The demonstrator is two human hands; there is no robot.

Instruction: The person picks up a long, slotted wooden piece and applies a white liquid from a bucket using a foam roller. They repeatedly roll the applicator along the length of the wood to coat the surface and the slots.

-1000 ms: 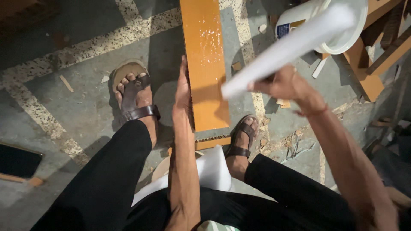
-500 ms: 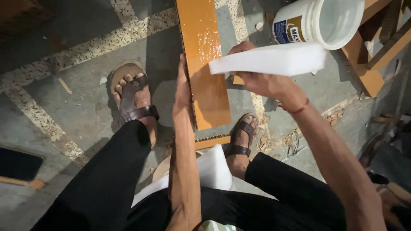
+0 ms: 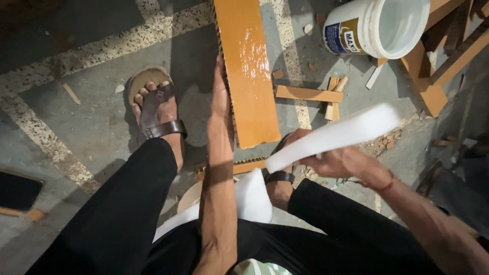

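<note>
Left hand (image 3: 221,104), fingers together, flat against orange board (image 3: 249,71) edge; right hand (image 3: 333,162) clamped on white foam strip (image 3: 336,135), white bucket (image 3: 379,25) beyond it.

The person wore black trousers (image 3: 122,214) covering both legs to the ankle, and brown open-toed sandals with a toe loop and a band across the instep: one on the left foot (image 3: 155,109), one partly hidden on the right foot (image 3: 280,175). Both forearms were bare. A thin red thread (image 3: 385,182) circled the right wrist.
</note>
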